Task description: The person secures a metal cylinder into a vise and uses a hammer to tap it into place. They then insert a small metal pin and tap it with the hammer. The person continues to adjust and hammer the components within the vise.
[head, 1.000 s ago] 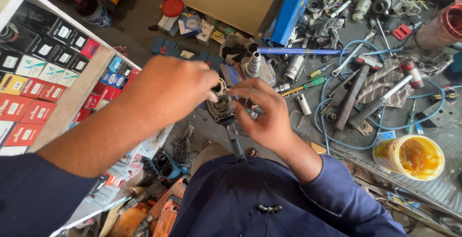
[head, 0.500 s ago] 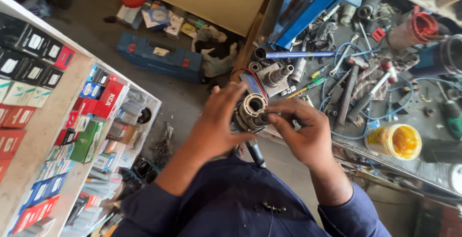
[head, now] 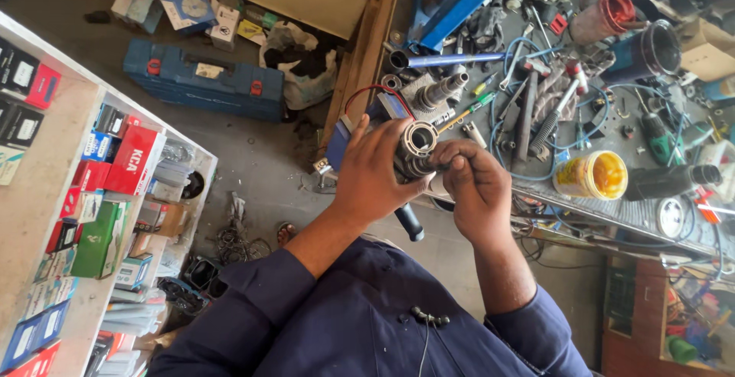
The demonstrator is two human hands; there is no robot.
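A dark metal cylindrical tool part (head: 414, 150) with a round open end and a black handle below it is held up in front of me. My left hand (head: 375, 174) wraps around its left side. From the right, my right hand (head: 475, 186) pinches its rim with fingertips. Both sleeves are dark blue.
A cluttered metal workbench (head: 612, 208) on the right holds a yellow tub (head: 593, 176), a geared shaft (head: 436, 91), tubes, blue wires and tools. A blue tool case (head: 203, 78) lies on the floor. White shelves (head: 53, 193) with small boxes stand at left.
The view has shifted, so the hands and part sit higher and more central. Both hands keep hold of the part, with the right fingers now on its rim.
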